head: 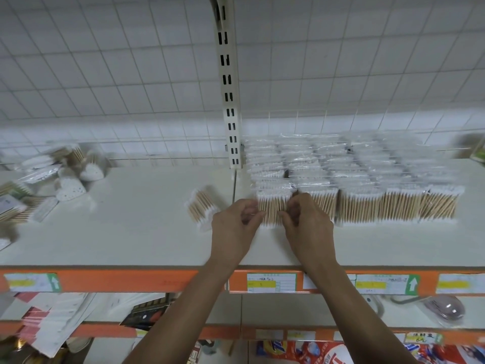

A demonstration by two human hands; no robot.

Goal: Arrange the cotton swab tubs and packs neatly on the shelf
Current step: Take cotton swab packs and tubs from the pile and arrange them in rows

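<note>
The front pack (273, 206) stood upright on the shelf (131, 237), at the near left end of the stacked rows (367, 179). It was pinched at both side edges, with the left hand (235, 222) curled on its left edge and the right hand (308, 224) on its right. A loose pack (202, 206) lay tilted just to the left, and tubs and packs (65, 172) were heaped far left. The pack was judged light, its film soft and slippery. A grip across the sides, where the wooden sticks give stiffness, was thought best.
</note>
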